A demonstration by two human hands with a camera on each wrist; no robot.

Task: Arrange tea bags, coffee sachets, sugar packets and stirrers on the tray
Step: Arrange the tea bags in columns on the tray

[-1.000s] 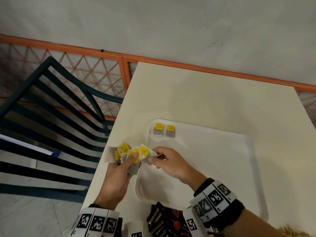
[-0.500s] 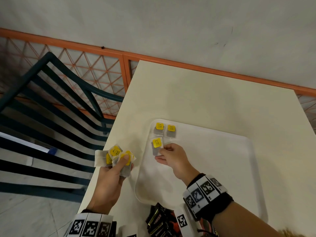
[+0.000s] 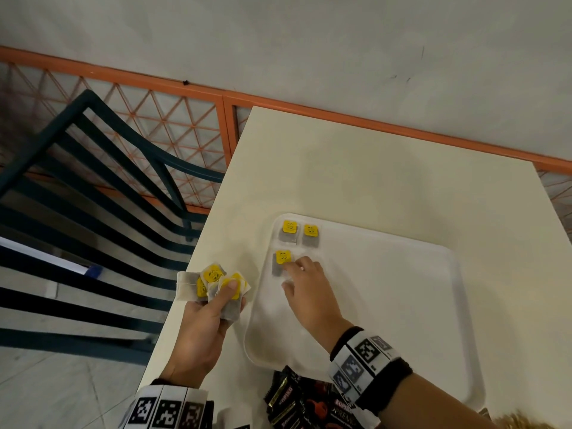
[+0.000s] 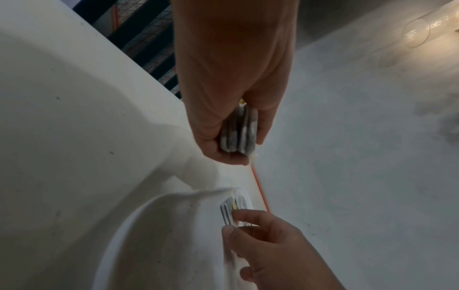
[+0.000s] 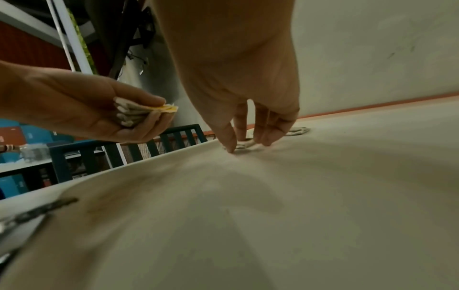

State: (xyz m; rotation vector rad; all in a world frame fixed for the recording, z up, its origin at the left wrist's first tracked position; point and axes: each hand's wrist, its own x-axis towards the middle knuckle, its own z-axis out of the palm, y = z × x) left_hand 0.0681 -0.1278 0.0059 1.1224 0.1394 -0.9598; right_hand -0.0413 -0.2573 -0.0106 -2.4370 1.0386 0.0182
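Note:
A white tray point(image 3: 402, 305) lies on the cream table. Two tea bags with yellow tags point(image 3: 290, 232) point(image 3: 310, 235) lie side by side in its far left corner. A third tea bag point(image 3: 281, 261) lies flat just in front of them. My right hand point(image 3: 289, 274) touches that bag's near edge with straight fingertips point(image 5: 263, 140), and the thumb tip is on the tray beside it. My left hand point(image 3: 223, 292) hovers left of the tray, gripping a fanned bunch of several tea bags point(image 3: 213, 281) point(image 4: 238, 133) between thumb and fingers.
Dark coffee sachets point(image 3: 297, 400) lie in a pile at the table's near edge, just in front of the tray. A dark green slatted chair point(image 3: 93, 181) stands left of the table point(image 3: 356, 168). An orange mesh railing point(image 3: 154, 125) and a wall stand behind.
My right hand drew one tea bag from the left hand's bunch, carried it onto the tray and laid it in front of the two there. The left hand drew back slightly leftward.

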